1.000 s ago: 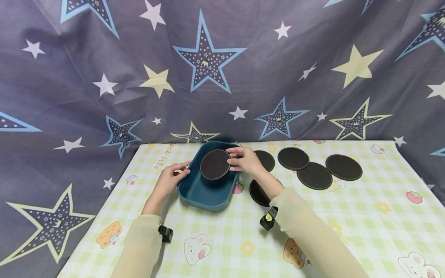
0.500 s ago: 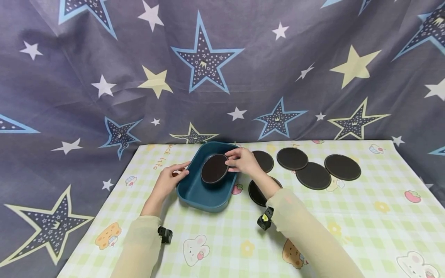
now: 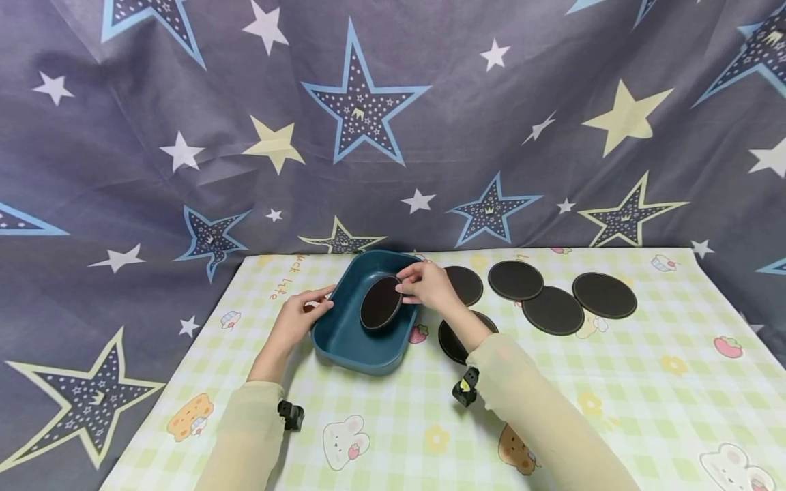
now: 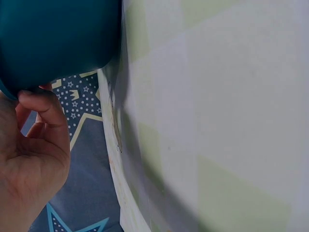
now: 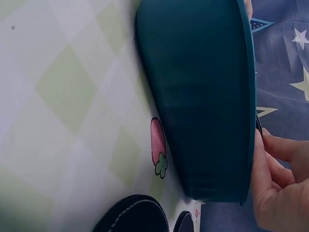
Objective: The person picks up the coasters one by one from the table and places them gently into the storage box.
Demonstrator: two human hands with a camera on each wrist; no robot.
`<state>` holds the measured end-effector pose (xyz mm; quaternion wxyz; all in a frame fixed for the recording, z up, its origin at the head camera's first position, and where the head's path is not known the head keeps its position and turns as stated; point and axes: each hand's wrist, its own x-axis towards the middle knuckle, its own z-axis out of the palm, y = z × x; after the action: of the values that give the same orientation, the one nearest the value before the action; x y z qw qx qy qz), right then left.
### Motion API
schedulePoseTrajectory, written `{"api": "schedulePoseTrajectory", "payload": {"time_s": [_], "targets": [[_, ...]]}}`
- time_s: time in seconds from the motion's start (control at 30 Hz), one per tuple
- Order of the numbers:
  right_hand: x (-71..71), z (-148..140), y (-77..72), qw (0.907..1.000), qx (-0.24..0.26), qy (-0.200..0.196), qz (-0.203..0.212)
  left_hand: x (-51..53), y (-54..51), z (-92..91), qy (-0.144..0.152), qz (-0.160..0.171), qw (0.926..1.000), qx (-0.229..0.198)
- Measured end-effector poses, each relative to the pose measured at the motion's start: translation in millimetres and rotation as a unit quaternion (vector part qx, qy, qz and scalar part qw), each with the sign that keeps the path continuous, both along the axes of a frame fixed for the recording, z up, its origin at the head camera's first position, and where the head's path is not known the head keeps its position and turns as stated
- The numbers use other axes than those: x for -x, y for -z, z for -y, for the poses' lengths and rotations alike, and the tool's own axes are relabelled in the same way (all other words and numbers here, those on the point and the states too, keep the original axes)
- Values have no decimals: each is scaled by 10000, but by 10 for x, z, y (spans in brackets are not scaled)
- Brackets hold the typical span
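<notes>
A dark grey-blue star-patterned curtain (image 3: 393, 191) fills the upper half of the head view. Below it a pale green checked tablecloth (image 3: 393, 436) with cartoon prints covers the lower middle and right. Two cream sleeves come in from the bottom edge, the right sleeve (image 3: 546, 416) at lower right of centre and the left sleeve (image 3: 245, 429) at lower left.

A teal tub (image 3: 350, 337) sits near the middle of the frame, at the far edge of the cloth. The person's left hand (image 3: 301, 315) grips its left rim, thumb and fingers close together. The right hand (image 3: 428, 285), narrowed to a pinch at the tub's upper right, holds the right edge of a dark oval disc (image 3: 381, 303). That disc is tilted within the tub's opening; whether it touches the floor there cannot be told.

Five more dark discs (image 3: 516, 280) lie flat on the cloth, right of the tub; two of them meet at their edges, and one is partly hidden by the right forearm. Smallest are two black wrist devices (image 3: 291, 415), one at each cuff.
</notes>
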<state>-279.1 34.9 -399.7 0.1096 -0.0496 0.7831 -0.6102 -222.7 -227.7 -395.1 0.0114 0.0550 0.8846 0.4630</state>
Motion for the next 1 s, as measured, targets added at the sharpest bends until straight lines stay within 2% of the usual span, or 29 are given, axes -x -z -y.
{"api": "schedulePoseTrajectory", "payload": {"time_s": [0.1, 0.27, 0.4, 0.7, 1.0], "targets": [[0, 7, 0, 10000, -52, 18, -2, 58, 90, 38, -22, 21, 10000, -2], [-3, 12, -6, 10000, -62, -24, -8, 174, 301, 139, -69, -25, 10000, 14], [-15, 12, -17, 10000, -33, -28, 2, 214, 378, 182, -79, -67, 9999, 1], [-30, 33, 15, 9999, 6, 121, -65, 208, 376, 177, -75, -125, 9999, 13], [-53, 20, 1, 9993, -268, 89, -258, 132, 235, 92, -54, -70, 9999, -116]]}}
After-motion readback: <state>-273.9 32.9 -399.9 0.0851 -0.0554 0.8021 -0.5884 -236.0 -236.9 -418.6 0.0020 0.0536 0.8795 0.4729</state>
